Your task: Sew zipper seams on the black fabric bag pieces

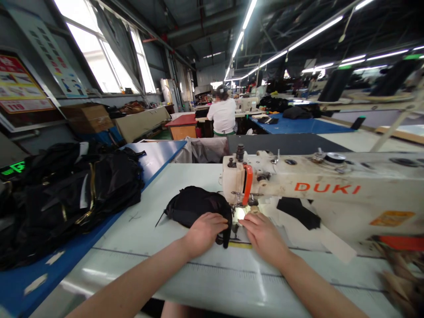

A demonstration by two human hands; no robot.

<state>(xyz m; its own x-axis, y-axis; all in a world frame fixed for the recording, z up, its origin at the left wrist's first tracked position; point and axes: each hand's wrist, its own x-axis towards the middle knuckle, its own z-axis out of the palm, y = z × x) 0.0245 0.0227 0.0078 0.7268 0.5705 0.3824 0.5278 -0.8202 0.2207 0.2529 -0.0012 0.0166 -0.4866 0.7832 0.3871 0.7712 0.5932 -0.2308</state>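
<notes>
A black sewn fabric piece (195,205), bulging and pouch-like, lies on the pale sewing table just left of the needle area. My left hand (207,233) grips its near right edge, fingers curled over the cloth. Beside the lit needle plate, my right hand (261,232) has its fingers drawn together, with the tips close to the presser foot (253,202). Whatever may be between those fingertips is hidden. The white sewing machine (274,176) marked DUKI, with an orange lever guard (247,184), stands over the right side of the work.
Black garments with gold zippers (89,190) are heaped on a blue table (159,154) at left. Black scraps (300,212) and white paper (338,243) lie under the machine arm. A ruler strip (228,270) runs along the table front. A person in white (222,115) sits ahead.
</notes>
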